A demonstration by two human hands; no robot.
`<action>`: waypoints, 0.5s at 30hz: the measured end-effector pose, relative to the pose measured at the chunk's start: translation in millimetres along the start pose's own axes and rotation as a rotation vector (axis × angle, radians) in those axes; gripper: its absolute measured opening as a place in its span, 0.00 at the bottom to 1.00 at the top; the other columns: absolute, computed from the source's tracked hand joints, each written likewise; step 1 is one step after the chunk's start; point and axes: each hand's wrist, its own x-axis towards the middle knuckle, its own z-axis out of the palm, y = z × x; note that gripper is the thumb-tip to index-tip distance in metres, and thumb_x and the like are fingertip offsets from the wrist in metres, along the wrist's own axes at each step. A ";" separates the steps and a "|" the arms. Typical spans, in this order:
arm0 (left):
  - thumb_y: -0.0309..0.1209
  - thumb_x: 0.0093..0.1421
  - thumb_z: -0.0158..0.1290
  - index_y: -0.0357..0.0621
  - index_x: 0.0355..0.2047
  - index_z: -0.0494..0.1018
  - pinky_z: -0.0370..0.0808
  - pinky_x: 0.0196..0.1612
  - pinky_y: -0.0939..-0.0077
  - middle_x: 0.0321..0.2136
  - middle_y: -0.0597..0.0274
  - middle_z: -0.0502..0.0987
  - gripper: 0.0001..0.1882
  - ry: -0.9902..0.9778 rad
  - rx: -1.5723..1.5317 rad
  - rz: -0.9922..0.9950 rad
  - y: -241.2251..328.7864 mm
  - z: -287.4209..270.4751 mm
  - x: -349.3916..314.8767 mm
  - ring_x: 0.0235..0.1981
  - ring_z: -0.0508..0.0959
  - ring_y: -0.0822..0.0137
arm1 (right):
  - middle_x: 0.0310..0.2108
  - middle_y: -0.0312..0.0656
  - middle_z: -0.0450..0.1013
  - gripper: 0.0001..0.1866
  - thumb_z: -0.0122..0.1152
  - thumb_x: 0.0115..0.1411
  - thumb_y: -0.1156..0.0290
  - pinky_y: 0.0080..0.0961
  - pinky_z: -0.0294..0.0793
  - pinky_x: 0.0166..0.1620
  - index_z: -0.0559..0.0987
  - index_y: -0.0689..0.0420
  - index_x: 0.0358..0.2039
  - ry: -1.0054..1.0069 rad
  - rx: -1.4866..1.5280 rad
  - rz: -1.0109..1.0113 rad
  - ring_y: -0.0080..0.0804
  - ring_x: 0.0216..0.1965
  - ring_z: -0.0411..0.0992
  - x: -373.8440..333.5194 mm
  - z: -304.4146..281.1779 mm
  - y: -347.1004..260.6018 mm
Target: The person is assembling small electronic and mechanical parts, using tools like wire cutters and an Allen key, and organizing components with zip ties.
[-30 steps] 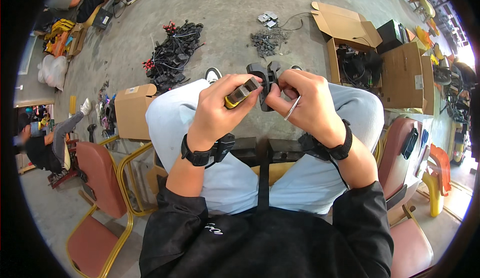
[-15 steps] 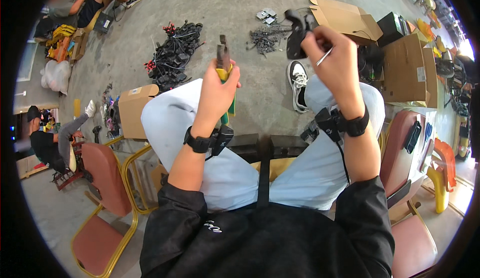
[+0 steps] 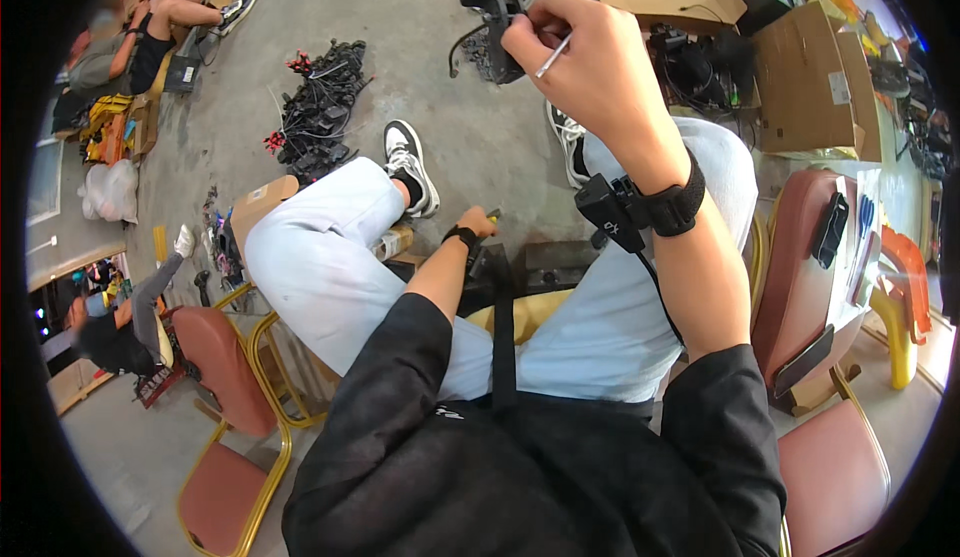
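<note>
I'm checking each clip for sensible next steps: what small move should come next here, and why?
Probably bring the left hand up to steady the black part. The right hand alone holds that part out in front, while the left is away between the knees, a yellow-green thing at its fingers.

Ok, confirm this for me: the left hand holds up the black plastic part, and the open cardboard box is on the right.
Wrong hand: the head view shows the right hand holding up the black plastic part. The open cardboard box is on the right, as you said.
</note>
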 end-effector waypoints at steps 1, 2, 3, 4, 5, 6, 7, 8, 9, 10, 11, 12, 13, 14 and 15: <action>0.43 0.40 0.65 0.25 0.34 0.73 0.75 0.40 0.61 0.34 0.37 0.77 0.31 -0.017 0.003 -0.001 2.6 0.0 1.7 0.36 0.78 0.46 | 0.14 0.50 0.70 0.12 0.58 0.49 0.66 0.29 0.72 0.26 0.76 0.65 0.22 0.004 -0.008 -0.017 0.44 0.17 0.72 0.3 -3.0 1.8; 0.43 0.39 0.65 0.26 0.33 0.74 0.75 0.40 0.61 0.34 0.39 0.78 0.30 -0.020 0.019 -0.016 4.5 -0.4 2.8 0.36 0.79 0.47 | 0.14 0.50 0.70 0.12 0.58 0.49 0.66 0.29 0.72 0.25 0.76 0.65 0.21 0.007 -0.014 -0.035 0.46 0.17 0.72 0.1 -5.0 3.6; 0.44 0.38 0.66 0.28 0.32 0.76 0.75 0.39 0.61 0.33 0.41 0.78 0.29 -0.022 0.034 -0.032 6.0 1.1 1.6 0.35 0.79 0.47 | 0.14 0.50 0.70 0.12 0.58 0.49 0.66 0.29 0.72 0.25 0.76 0.65 0.21 0.004 -0.013 -0.021 0.46 0.17 0.72 -0.7 -6.0 5.5; 0.44 0.38 0.66 0.29 0.29 0.76 0.75 0.36 0.63 0.28 0.44 0.79 0.27 -0.001 0.067 0.002 7.2 4.6 0.2 0.30 0.80 0.51 | 0.14 0.50 0.70 0.12 0.58 0.48 0.66 0.30 0.72 0.26 0.77 0.65 0.21 0.005 -0.039 -0.041 0.46 0.18 0.72 -1.1 -6.2 6.1; 0.44 0.38 0.66 0.29 0.29 0.76 0.75 0.36 0.63 0.28 0.44 0.79 0.27 -0.007 0.071 -0.003 6.3 5.0 -1.0 0.30 0.80 0.51 | 0.14 0.50 0.70 0.12 0.59 0.48 0.66 0.30 0.72 0.26 0.77 0.65 0.21 0.006 -0.064 -0.063 0.46 0.18 0.72 -1.3 -5.9 6.0; 0.46 0.39 0.66 0.30 0.27 0.76 0.75 0.33 0.64 0.26 0.46 0.79 0.27 -0.082 0.087 0.020 4.5 3.9 -2.1 0.28 0.79 0.53 | 0.14 0.50 0.70 0.12 0.59 0.48 0.66 0.30 0.72 0.26 0.77 0.65 0.21 0.006 -0.059 -0.056 0.46 0.18 0.72 -0.8 -5.1 5.2; 0.47 0.39 0.65 0.31 0.26 0.76 0.74 0.31 0.65 0.24 0.49 0.79 0.27 -0.158 0.102 0.049 8.7 2.6 -4.6 0.25 0.79 0.56 | 0.15 0.51 0.71 0.13 0.59 0.48 0.66 0.31 0.73 0.27 0.77 0.64 0.21 -0.013 -0.030 -0.075 0.46 0.18 0.72 -0.9 -5.7 5.7; 0.47 0.39 0.65 0.31 0.26 0.76 0.74 0.31 0.65 0.24 0.49 0.79 0.27 -0.164 0.103 0.048 13.5 0.7 -6.4 0.25 0.79 0.56 | 0.15 0.51 0.71 0.13 0.59 0.48 0.65 0.31 0.74 0.27 0.78 0.64 0.21 -0.032 0.000 -0.094 0.46 0.19 0.73 -1.2 -5.7 5.9; 0.49 0.40 0.64 0.32 0.26 0.76 0.73 0.29 0.67 0.23 0.51 0.78 0.28 -0.184 0.049 0.011 18.7 -1.7 -7.8 0.23 0.78 0.58 | 0.15 0.51 0.71 0.13 0.59 0.48 0.65 0.31 0.74 0.27 0.78 0.64 0.21 -0.033 0.000 -0.089 0.46 0.19 0.73 -2.0 -5.0 5.3; 0.51 0.40 0.64 0.32 0.26 0.76 0.73 0.28 0.68 0.22 0.53 0.78 0.29 -0.199 -0.004 -0.030 19.6 -4.3 -9.5 0.22 0.77 0.60 | 0.15 0.50 0.72 0.13 0.59 0.48 0.65 0.32 0.74 0.28 0.78 0.64 0.22 -0.041 -0.001 -0.094 0.46 0.20 0.73 -2.6 -2.7 2.9; 0.51 0.40 0.64 0.32 0.26 0.76 0.73 0.28 0.68 0.22 0.53 0.78 0.29 -0.200 -0.004 -0.037 20.9 -6.1 -11.7 0.22 0.77 0.60 | 0.16 0.50 0.72 0.13 0.59 0.48 0.64 0.33 0.74 0.29 0.79 0.63 0.22 -0.049 -0.001 -0.100 0.46 0.20 0.73 -3.4 -0.5 1.0; 0.52 0.40 0.63 0.33 0.26 0.77 0.72 0.28 0.68 0.23 0.53 0.78 0.30 -0.207 0.028 -0.032 22.9 -7.2 -14.2 0.22 0.77 0.60 | 0.16 0.50 0.72 0.13 0.59 0.48 0.64 0.33 0.74 0.29 0.79 0.63 0.22 -0.051 0.005 -0.099 0.46 0.20 0.73 -4.0 1.8 0.0; 0.54 0.40 0.62 0.33 0.26 0.77 0.72 0.28 0.68 0.24 0.53 0.78 0.31 -0.213 0.057 -0.029 24.2 -7.5 -18.2 0.23 0.77 0.60 | 0.16 0.50 0.72 0.13 0.59 0.48 0.64 0.33 0.74 0.30 0.79 0.63 0.22 -0.067 -0.002 -0.109 0.46 0.20 0.73 -3.8 5.6 -0.6; 0.53 0.41 0.63 0.36 0.39 0.77 0.73 0.43 0.63 0.39 0.48 0.78 0.34 -0.243 0.101 -0.057 48.8 -16.4 -35.3 0.42 0.78 0.53 | 0.16 0.50 0.72 0.13 0.59 0.49 0.63 0.33 0.74 0.31 0.79 0.63 0.22 -0.077 -0.034 -0.110 0.46 0.21 0.73 -4.3 3.9 5.1; 0.53 0.41 0.63 0.36 0.39 0.77 0.73 0.43 0.63 0.39 0.48 0.78 0.34 -0.251 0.104 -0.043 54.6 -12.0 -31.8 0.42 0.78 0.53 | 0.16 0.50 0.72 0.13 0.59 0.49 0.63 0.33 0.74 0.31 0.79 0.63 0.22 -0.075 -0.049 -0.104 0.46 0.21 0.73 -5.5 1.8 10.6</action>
